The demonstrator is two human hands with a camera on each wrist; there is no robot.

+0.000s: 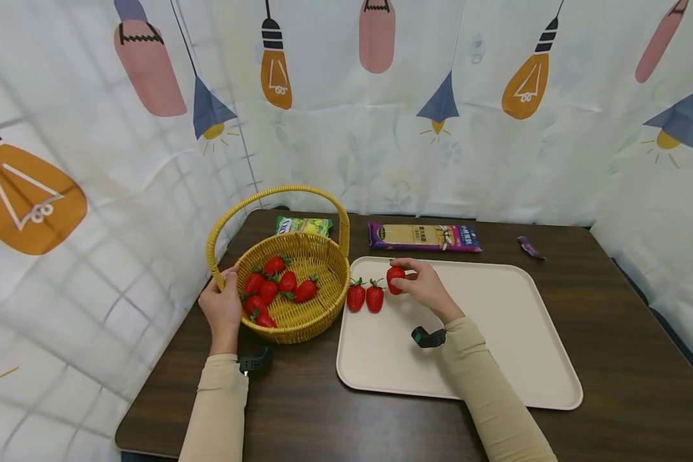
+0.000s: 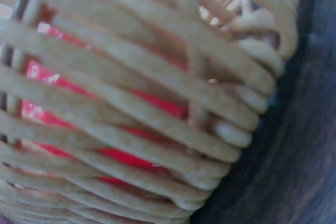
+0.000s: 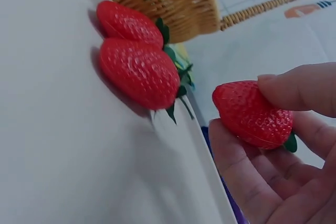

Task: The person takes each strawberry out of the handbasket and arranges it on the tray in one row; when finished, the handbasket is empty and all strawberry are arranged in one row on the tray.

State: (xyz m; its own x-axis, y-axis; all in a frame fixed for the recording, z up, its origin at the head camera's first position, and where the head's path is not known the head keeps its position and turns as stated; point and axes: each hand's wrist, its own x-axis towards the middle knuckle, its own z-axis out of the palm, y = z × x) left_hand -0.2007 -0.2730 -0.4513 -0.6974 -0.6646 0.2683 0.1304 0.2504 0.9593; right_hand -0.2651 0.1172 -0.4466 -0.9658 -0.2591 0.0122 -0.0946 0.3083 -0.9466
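Right hand [image 1: 424, 285] pinching a strawberry [image 1: 395, 280] over the tray [image 1: 496, 321], left hand [image 1: 222, 307] gripping the basket [image 1: 297, 327]

Your right hand has one strawberry between thumb and fingers, above the left end of the cream tray. The right wrist view shows it lifted clear of the surface, thumb on one side, fingertips on the other, green leaves toward your palm.

Two more lie on the tray, close together near its left edge: a left strawberry [image 1: 355, 296] and a right strawberry [image 1: 375, 298]. Both have their leaves away from you, and the one you're holding is just beyond the right-hand one.

Your left hand grasps the yellow woven basket on its left side, where the handle [image 1: 296, 188] meets the rim. The basket is upright, handle up, just left of the tray (can't tell whether they touch). Inside, you've got a cluster of seven strawberries [image 1: 268, 291], mostly bunched toward your left hand. Your left wrist view is blurry, mostly weave, with red showing through the gaps.

Behind the basket there's a green packet [image 1: 303, 226], partly hidden by it. Beyond the tray lies a long purple-and-yellow packet [image 1: 424, 237], and to its right a small purple wrapper [image 1: 531, 248]. Everything's on a dark wood-look table [image 1: 641, 359], with a white curtain [image 1: 346, 147] printed with lamps and bulbs around it. Both your sleeves [image 1: 216, 410] are beige.
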